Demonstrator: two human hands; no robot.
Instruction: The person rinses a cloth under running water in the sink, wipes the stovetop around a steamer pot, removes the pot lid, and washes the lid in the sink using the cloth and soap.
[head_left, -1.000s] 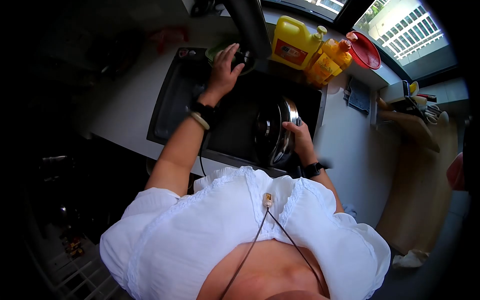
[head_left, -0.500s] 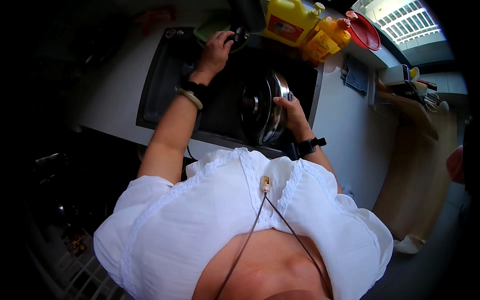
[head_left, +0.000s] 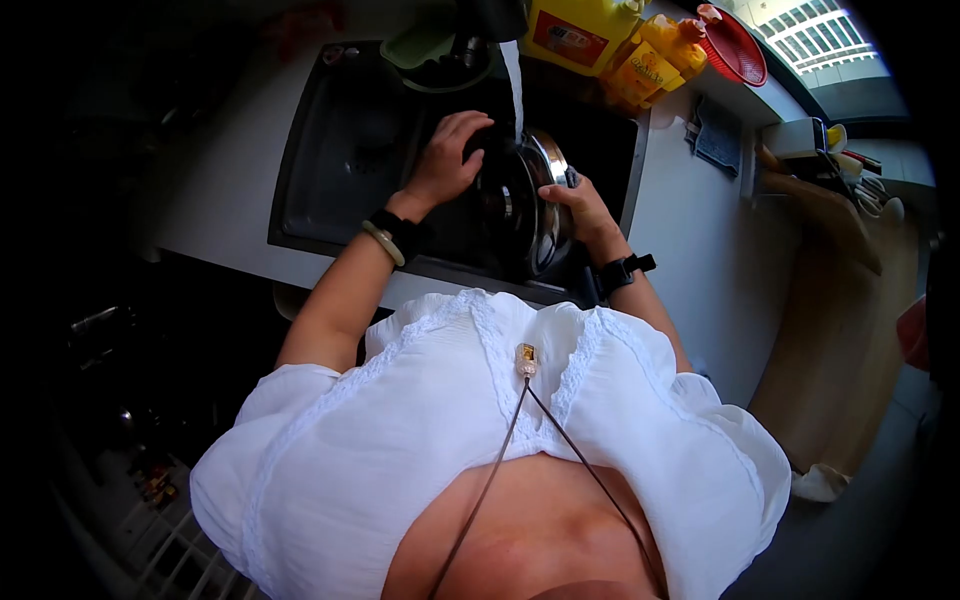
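fingers of my right hand [head_left: 588, 208] clasp the edge of the shiny round pan [head_left: 544, 225], which i see tilted up on its side in the dark sink [head_left: 325, 215], beneath a stream of water [head_left: 514, 85]. my left hand [head_left: 442, 165], fingers loosely spread and released, hangs just beside the pan.

Round, shiny metal cookware [head_left: 532, 205], pot or lid unclear. Tipped up on edge in right part of dark sink [head_left: 325, 200], water [head_left: 514, 85] falling at far rim.
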